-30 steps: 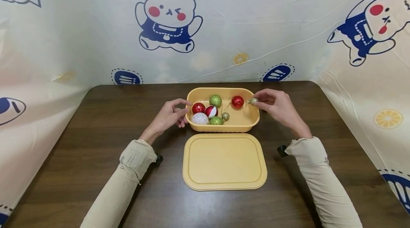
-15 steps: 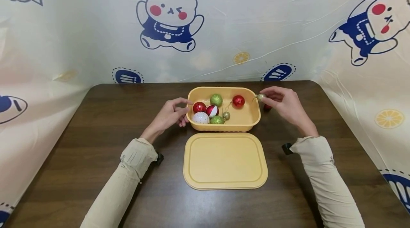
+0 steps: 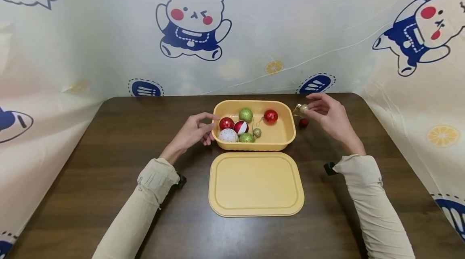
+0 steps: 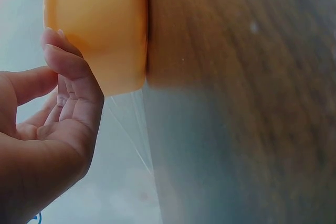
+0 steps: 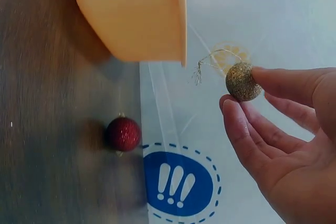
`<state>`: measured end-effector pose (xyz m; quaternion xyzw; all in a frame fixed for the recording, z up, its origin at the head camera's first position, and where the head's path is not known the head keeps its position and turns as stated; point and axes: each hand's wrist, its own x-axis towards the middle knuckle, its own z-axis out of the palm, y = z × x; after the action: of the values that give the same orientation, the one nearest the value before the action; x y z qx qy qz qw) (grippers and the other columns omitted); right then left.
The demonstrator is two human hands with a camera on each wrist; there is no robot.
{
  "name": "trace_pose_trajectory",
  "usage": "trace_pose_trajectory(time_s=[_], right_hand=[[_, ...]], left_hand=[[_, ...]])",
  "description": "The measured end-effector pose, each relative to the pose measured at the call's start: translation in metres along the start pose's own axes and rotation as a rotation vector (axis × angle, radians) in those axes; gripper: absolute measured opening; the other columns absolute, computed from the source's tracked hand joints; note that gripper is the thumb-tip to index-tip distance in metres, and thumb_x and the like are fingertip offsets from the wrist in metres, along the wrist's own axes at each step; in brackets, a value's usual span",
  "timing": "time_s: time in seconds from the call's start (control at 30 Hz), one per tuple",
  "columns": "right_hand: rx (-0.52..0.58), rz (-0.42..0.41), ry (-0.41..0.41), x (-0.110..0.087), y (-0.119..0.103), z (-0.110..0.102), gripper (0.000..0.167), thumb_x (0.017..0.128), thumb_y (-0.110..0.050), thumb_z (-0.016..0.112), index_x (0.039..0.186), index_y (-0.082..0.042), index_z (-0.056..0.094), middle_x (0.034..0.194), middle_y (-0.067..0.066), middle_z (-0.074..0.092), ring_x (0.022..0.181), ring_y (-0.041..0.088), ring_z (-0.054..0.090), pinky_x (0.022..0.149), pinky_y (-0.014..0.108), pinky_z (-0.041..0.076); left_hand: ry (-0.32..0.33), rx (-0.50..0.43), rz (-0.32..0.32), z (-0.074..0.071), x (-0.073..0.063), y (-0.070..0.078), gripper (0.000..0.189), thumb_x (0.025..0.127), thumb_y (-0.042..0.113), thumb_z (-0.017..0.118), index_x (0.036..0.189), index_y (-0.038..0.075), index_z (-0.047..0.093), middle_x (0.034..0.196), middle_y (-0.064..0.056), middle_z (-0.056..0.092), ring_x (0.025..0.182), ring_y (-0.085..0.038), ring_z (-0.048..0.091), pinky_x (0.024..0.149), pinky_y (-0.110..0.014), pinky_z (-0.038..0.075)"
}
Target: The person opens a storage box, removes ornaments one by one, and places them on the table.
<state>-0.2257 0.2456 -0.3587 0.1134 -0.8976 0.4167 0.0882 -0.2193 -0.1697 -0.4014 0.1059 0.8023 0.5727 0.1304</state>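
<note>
At the left end of a yellow plastic box (image 3: 270, 146), the fingertips of my left hand (image 3: 192, 130) rest right at the rim, also seen close up in the left wrist view. My right hand (image 3: 332, 119) pinches a small gold glitter Christmas bauble (image 5: 242, 82) between thumb and fingers, its thin gold hanging loop dangling free. It is raised just beyond the box's right end. Below it on the table lies a dark red bauble (image 5: 124, 134). Inside the box are red baubles (image 3: 270, 116), green glitter baubles (image 3: 245, 114), a white speckled one (image 3: 228, 135), a red-and-white one (image 3: 239, 127) and another small gold one (image 3: 256, 132).
A flat yellow lid (image 3: 256, 184) lies on the dark wooden table (image 3: 145, 194), just in front of the box. A pale cloth with printed bears (image 3: 190, 20) hangs along the table's far edge and both sides.
My right hand has carried the gold bauble rightward, out past the box's end. The dark red bauble on the table has come into sight. My left hand stays at the rim.
</note>
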Motion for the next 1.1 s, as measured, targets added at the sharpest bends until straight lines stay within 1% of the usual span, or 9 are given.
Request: trace_pose_trajectory(time_s=[0.03,0.1,0.27,0.37,0.43,0.63,0.8,0.93,1.1], right_hand=[[-0.006,-0.002,0.001,0.0,0.002,0.0,0.04,0.092,-0.012,0.073,0.13,-0.011,0.061,0.108,0.014,0.069,0.097,0.024,0.066,0.081,0.008,0.047],[-0.023,-0.01,0.004,0.001,0.007,-0.001,0.039,0.092,-0.012,0.072,0.131,-0.012,0.063,0.107,0.014,0.07,0.097,0.025,0.066,0.079,0.008,0.047],[-0.061,-0.008,0.02,0.002,0.019,-0.002,0.025,0.094,-0.014,0.071,0.118,-0.008,0.071,0.108,0.014,0.071,0.093,0.025,0.067,0.074,0.006,0.046],[-0.076,0.02,0.024,0.002,0.025,-0.002,0.024,0.094,-0.014,0.071,0.116,-0.006,0.071,0.108,0.015,0.071,0.091,0.024,0.067,0.072,0.007,0.047],[-0.086,0.044,0.022,0.002,0.029,-0.002,0.024,0.094,-0.014,0.07,0.116,-0.005,0.069,0.108,0.017,0.071,0.091,0.024,0.066,0.071,0.007,0.046],[-0.116,0.102,-0.001,0.002,0.041,-0.002,0.025,0.095,-0.015,0.069,0.117,-0.002,0.066,0.111,0.019,0.069,0.096,0.03,0.065,0.072,0.006,0.043],[-0.153,0.102,-0.022,0.0,0.053,-0.002,0.026,0.094,-0.016,0.07,0.114,0.0,0.067,0.106,0.021,0.069,0.095,0.033,0.067,0.07,0.01,0.044],[-0.174,0.1,-0.03,-0.001,0.061,0.0,0.024,0.093,-0.016,0.072,0.11,0.0,0.068,0.101,0.02,0.07,0.092,0.032,0.067,0.067,0.01,0.044],[-0.193,0.112,-0.046,-0.001,0.066,0.002,0.021,0.092,-0.012,0.072,0.107,0.002,0.068,0.097,0.021,0.07,0.087,0.031,0.067,0.063,0.014,0.046]], left_hand=[[0.0,-0.001,-0.002,0.0,0.0,-0.001,0.032,0.102,0.012,0.056,0.133,0.003,0.056,0.075,-0.023,0.066,0.056,-0.025,0.061,0.055,-0.031,0.056],[-0.001,-0.002,-0.002,0.0,-0.001,-0.002,0.032,0.102,0.012,0.056,0.133,0.003,0.056,0.076,-0.024,0.066,0.056,-0.026,0.061,0.054,-0.031,0.055],[0.005,-0.008,-0.004,0.0,-0.001,-0.001,0.032,0.102,0.011,0.056,0.133,0.004,0.056,0.079,-0.028,0.065,0.056,-0.027,0.061,0.054,-0.03,0.055],[0.005,-0.003,-0.007,0.0,0.0,-0.001,0.031,0.102,0.012,0.056,0.133,0.004,0.057,0.079,-0.029,0.065,0.056,-0.025,0.061,0.054,-0.03,0.055],[0.007,0.0,-0.007,0.0,0.0,-0.002,0.031,0.102,0.012,0.056,0.133,0.004,0.057,0.078,-0.027,0.065,0.055,-0.024,0.061,0.054,-0.03,0.055],[0.008,-0.003,0.004,0.001,0.001,-0.002,0.031,0.102,0.012,0.056,0.132,0.004,0.057,0.074,-0.023,0.066,0.054,-0.023,0.061,0.053,-0.03,0.055],[0.007,0.004,0.008,0.002,0.001,-0.002,0.031,0.102,0.012,0.056,0.132,0.003,0.057,0.075,-0.025,0.066,0.055,-0.023,0.061,0.053,-0.029,0.055],[0.008,0.013,0.009,0.002,0.001,-0.002,0.031,0.102,0.012,0.056,0.131,0.002,0.057,0.076,-0.027,0.066,0.055,-0.024,0.061,0.054,-0.029,0.055],[0.012,0.018,0.007,0.002,0.001,0.0,0.031,0.102,0.012,0.056,0.132,0.003,0.057,0.075,-0.023,0.066,0.055,-0.025,0.061,0.054,-0.03,0.055]])
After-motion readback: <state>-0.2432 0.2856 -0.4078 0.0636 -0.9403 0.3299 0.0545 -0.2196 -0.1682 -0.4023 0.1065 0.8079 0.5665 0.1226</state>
